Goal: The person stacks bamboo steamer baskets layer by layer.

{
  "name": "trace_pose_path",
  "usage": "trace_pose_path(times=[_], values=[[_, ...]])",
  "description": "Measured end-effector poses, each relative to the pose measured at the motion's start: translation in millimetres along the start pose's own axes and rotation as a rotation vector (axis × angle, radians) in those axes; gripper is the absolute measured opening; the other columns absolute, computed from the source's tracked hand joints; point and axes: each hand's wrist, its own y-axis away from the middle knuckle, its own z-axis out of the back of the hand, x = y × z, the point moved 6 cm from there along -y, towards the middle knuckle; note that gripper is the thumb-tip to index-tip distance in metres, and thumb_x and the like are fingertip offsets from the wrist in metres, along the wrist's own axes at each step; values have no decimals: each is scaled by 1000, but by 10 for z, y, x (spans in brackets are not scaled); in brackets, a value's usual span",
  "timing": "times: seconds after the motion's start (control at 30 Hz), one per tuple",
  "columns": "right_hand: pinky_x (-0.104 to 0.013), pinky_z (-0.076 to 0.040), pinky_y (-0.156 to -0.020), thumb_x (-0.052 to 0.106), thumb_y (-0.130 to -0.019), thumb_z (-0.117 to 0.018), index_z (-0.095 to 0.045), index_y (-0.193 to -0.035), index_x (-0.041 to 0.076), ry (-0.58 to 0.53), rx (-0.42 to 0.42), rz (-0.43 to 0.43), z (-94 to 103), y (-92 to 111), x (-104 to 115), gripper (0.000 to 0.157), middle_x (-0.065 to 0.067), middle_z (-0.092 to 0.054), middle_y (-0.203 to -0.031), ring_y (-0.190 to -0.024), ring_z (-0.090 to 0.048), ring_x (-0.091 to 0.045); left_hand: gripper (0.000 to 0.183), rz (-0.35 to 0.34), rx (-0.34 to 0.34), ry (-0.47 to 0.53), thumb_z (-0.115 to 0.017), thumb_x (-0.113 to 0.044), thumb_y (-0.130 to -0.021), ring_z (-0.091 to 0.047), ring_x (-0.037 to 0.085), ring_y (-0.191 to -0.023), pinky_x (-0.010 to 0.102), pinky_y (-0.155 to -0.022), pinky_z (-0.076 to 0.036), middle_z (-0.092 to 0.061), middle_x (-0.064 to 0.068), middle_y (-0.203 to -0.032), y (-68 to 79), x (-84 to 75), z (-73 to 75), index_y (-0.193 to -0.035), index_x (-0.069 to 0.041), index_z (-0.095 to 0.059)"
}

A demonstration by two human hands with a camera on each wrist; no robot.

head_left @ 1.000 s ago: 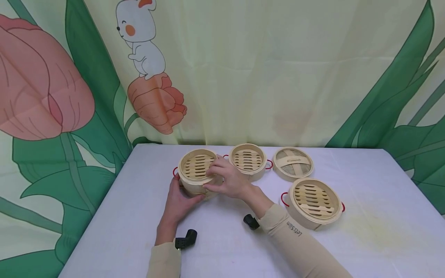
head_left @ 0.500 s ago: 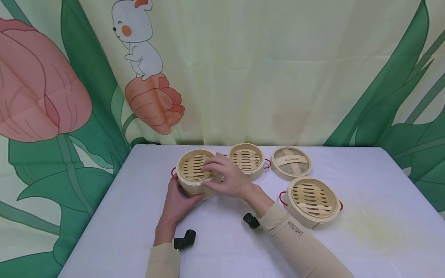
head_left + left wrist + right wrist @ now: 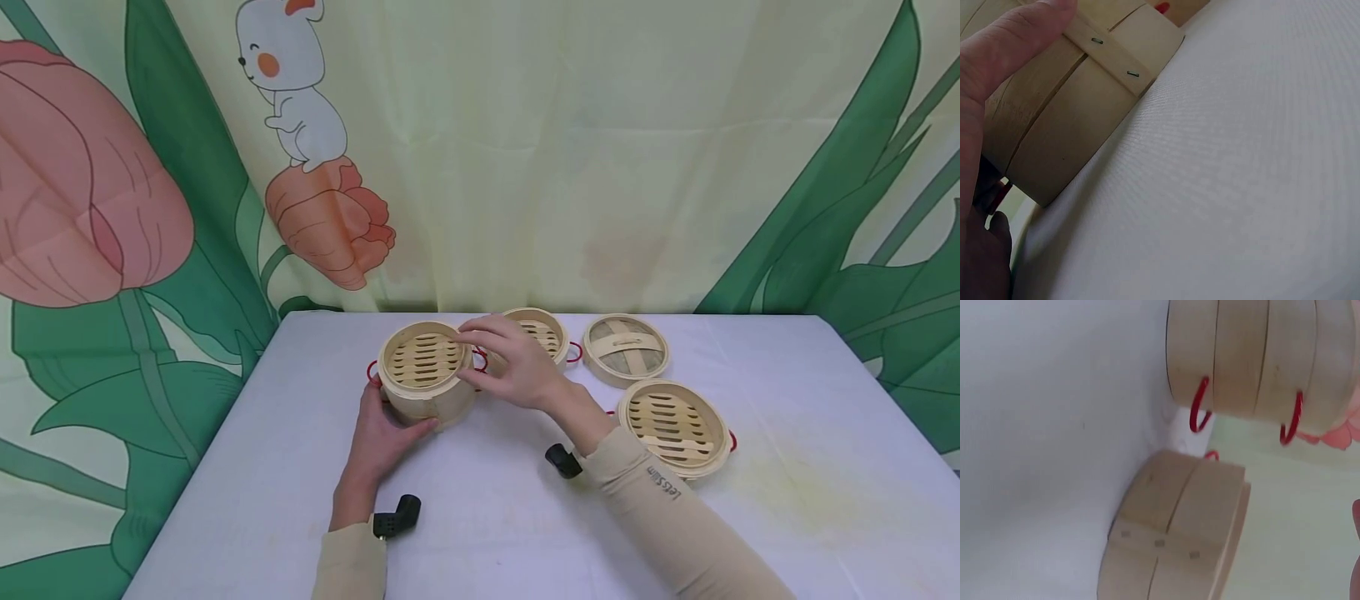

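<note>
L hand [image 3: 384,433] grips L side of bamboo steamer stack [image 3: 424,379], thumb on front. R hand [image 3: 525,362] fingers loose, at stack's R rim; contact unclear. Slatted steamer [image 3: 678,429] R of R forearm; 2nd steamer [image 3: 546,333] behind R hand, lid [image 3: 627,348] alongside.

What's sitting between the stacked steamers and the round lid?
Another slatted steamer basket, partly hidden behind the right hand; that shows in the head view.

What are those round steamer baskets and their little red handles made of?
The steamer baskets look like matte bamboo or thin wood: the bent sides are pale and faintly grained, with staples. The red handles look smooth, maybe plastic or cord; I can't tell which.
</note>
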Motion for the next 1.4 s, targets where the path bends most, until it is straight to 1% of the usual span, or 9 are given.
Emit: trace_pose_path(times=[0.1, 0.33, 0.53, 0.73, 0.87, 0.97, 1.13, 1.3, 1.4], values=[[-40, -46, -99, 16, -79, -86, -72, -115, 3, 25, 0, -24, 84, 22, -42, 41, -10, -67, -119, -113, -60, -27, 110, 9, -5, 0, -97, -24, -66, -36, 29, -135, 46, -115, -24, -40, 17, -144, -1, -2, 8, -151, -6, -30], [-44, -47, -96, 16, -79, -83, -74, -113, 6, 99, -1, -84, 271, 93, -185, 37, -12, -68, -119, -112, -62, -29, 109, 28, 0, -12, -97, -25, -66, -35, 28, -137, 47, -116, -23, -39, 16, -144, -4, 15, 11, -150, -5, -31], [-47, -46, -98, 15, -82, -81, -75, -112, 6, 143, 50, -183, 397, 193, -308, 32, -14, -67, -120, -114, -61, -32, 107, 33, 1, -8, -96, -25, -67, -35, 28, -137, 46, -116, -23, -40, 15, -144, -2, 24, 17, -149, -5, -32], [-49, -43, -102, 17, -84, -81, -74, -117, 6, 187, 112, -290, 485, 291, -424, 35, -16, -65, -125, -119, -57, -34, 107, 28, -2, -4, -96, -26, -66, -35, 28, -137, 46, -116, -23, -40, 15, -144, -8, 22, 15, -150, -6, -32], [-51, -40, -105, 19, -85, -80, -73, -120, 5, 213, 170, -375, 512, 371, -502, 38, -15, -63, -129, -124, -54, -35, 108, 18, -2, 7, -97, -24, -66, -35, 27, -137, 46, -116, -23, -40, 15, -145, -16, 20, 10, -150, -6, -31], [-52, -40, -105, 18, -85, -80, -73, -120, 5, 211, 208, -419, 516, 418, -533, 39, -16, -62, -131, -125, -53, -36, 107, 14, -4, 12, -97, -24, -66, -35, 27, -136, 45, -116, -23, -40, 15, -144, -16, 19, 12, -150, -6, -32], [-53, -41, -103, 15, -83, -81, -73, -118, 3, 207, 256, -448, 508, 474, -555, 38, -17, -64, -127, -122, -54, -38, 106, 18, -5, 9, -97, -24, -66, -36, 27, -136, 45, -115, -23, -41, 15, -144, -17, 21, 13, -149, -6, -32], [-54, -40, -104, 14, -81, -81, -72, -119, 3, 172, 346, -499, 458, 557, -620, 40, -17, -63, -128, -121, -54, -41, 107, 33, 3, 2, -97, -25, -67, -35, 27, -137, 46, -116, -23, -40, 15, -145, -8, 24, 9, -150, -7, -32], [-54, -40, -104, 13, -80, -82, -72, -120, 3, 166, 390, -503, 431, 599, -655, 42, -16, -63, -127, -120, -54, -40, 107, 40, 6, 2, -97, -24, -67, -35, 27, -137, 46, -116, -23, -40, 15, -144, -4, 21, 7, -150, -7, -32]])
